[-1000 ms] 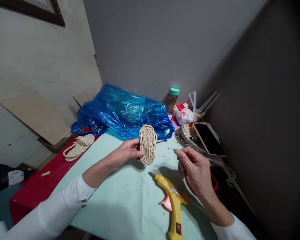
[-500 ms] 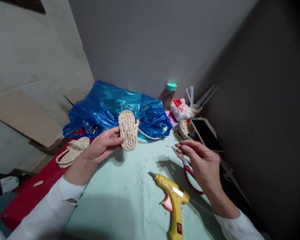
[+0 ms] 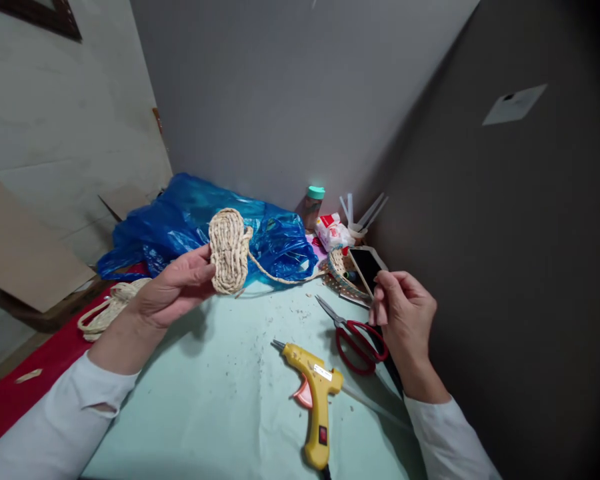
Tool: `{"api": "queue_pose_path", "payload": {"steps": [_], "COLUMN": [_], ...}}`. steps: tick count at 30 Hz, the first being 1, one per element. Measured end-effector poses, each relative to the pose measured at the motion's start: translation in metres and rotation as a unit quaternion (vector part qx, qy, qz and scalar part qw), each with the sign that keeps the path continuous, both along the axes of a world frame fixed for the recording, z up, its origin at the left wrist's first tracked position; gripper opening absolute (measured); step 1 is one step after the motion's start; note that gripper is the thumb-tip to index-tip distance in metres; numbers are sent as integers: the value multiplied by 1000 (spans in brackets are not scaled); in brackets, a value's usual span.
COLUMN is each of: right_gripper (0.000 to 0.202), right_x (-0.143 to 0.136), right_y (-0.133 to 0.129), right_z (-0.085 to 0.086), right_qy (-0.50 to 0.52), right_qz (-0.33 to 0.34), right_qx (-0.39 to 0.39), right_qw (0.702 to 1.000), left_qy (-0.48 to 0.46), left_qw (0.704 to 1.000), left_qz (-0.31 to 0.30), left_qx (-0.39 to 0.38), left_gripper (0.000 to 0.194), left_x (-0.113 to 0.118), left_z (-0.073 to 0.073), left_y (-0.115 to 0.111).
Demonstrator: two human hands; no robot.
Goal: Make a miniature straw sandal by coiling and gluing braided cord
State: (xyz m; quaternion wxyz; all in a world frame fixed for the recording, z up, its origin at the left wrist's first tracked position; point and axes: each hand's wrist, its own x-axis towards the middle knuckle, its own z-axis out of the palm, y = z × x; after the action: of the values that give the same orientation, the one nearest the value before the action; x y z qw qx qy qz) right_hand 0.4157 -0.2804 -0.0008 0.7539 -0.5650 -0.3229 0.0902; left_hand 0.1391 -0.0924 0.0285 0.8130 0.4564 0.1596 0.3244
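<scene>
My left hand (image 3: 180, 283) is closed on the lower left edge of an oval coil of pale braided straw (image 3: 229, 252), held upright above the table. From its right side a straw cord (image 3: 275, 279) trails toward the basket. My right hand (image 3: 405, 310) is raised at the right with its fingers curled together, in front of the phone's lower edge; what they hold, if anything, is too small to name. Red-handled scissors (image 3: 353, 337) lie just left of it. A yellow glue gun (image 3: 317, 393) lies on the table between and below both hands.
A blue plastic bag (image 3: 180, 213) spreads across the back. Behind the scissors are a basket (image 3: 337, 267), a phone (image 3: 367, 268), a white and red packet (image 3: 333, 232) and a jar with a green lid (image 3: 313, 207). Another braided piece (image 3: 107, 310) rests on red cloth (image 3: 65, 353).
The view has shifted, so most things appear further left. My right hand has moved away from the scissors' blades toward the phone, and its fingers have curled in. My left hand still holds the coil.
</scene>
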Motion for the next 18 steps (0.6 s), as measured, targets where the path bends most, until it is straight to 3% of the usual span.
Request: {"api": "queue_pose_path", "payload": {"steps": [6,11,18], "right_gripper": [28,21,23], "right_x": [-8,-18,-44], "right_y": [-4,3,6], "right_z": [-4,-12,-16], "right_qy": [-45,-104,-121], "right_qz": [10,115,211], "right_qx": [1,-54,-93], "right_qw": [999,986,965], "left_qy": [23,32,76], "left_qw": [997,995,988], "left_qz": [-54,-58,-62], "left_qx": [51,70,117], "left_gripper": [50,49,44], "left_x": [9,11,4], "left_z": [-10,-23,-24], "left_y": [-7,-11,-18]}}
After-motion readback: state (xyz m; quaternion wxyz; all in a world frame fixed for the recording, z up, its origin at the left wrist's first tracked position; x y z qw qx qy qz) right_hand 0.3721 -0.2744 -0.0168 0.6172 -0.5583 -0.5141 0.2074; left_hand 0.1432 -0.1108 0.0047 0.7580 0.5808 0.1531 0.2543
